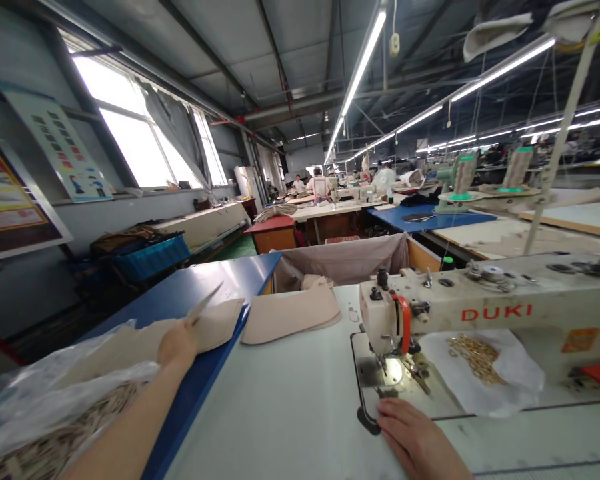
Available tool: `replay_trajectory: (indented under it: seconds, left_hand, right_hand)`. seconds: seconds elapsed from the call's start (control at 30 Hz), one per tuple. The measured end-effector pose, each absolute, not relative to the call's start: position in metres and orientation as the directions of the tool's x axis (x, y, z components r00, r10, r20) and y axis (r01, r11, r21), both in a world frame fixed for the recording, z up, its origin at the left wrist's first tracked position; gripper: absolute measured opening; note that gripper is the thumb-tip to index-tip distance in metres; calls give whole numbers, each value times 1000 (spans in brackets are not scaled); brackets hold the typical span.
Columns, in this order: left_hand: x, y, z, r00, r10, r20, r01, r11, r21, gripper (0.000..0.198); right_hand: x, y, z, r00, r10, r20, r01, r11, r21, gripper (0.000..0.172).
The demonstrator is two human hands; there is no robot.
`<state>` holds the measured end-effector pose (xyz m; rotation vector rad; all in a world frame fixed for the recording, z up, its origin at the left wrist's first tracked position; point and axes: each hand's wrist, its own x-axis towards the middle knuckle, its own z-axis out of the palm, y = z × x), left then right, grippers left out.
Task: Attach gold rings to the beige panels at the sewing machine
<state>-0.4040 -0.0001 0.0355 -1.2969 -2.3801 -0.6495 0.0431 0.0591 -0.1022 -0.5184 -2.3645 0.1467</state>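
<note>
My left hand (177, 341) reaches out over a stack of beige fabric pieces (223, 323) on the blue table. Its fingers are closed on a thin, pointed beige piece (206, 303), seen nearly edge-on and slightly blurred. My right hand (420, 437) lies flat on the pale sewing table, fingers stretched out and holding nothing. Its fingertips touch the front edge of the metal needle plate (367, 373) of a DUKI sewing machine (500, 307). Between the two hands, farther back, more curved beige fabric pieces (290, 313) lie stacked on the pale table.
At the lower left, a clear plastic bag (35, 387) holds many narrow beige strips (75, 427). Gold metal rings (475, 357) rest on a white cloth (520, 387) on the machine bed. Behind the table hangs a grey-brown cloth bin (360, 260). Other people sit farther back.
</note>
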Motion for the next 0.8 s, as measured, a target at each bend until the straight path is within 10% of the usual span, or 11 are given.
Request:
replay_trajectory:
  seconds: [0.17,0.43,0.63,0.8]
  left_hand:
    - [-395,-13,82,-520,501,692,800,569,189,43]
    - [-248,-59,-16,110,893,436,951,32,-306,53]
    - [-115,-70,-149,230,801,553,954,-73,-290,31]
    - [-77,-53,-162,208,755,622,967,-62,-248,19]
  right_hand:
    - [44,58,-104,-682,408,607,334,912,-237,24]
    - [46,57,-104,-708,438,555,379,898,-225,27]
    - [44,48,-106,-678,436,592,378,897,-227,36]
    - [35,44,-112,-837,343,426,284,938,-198,37]
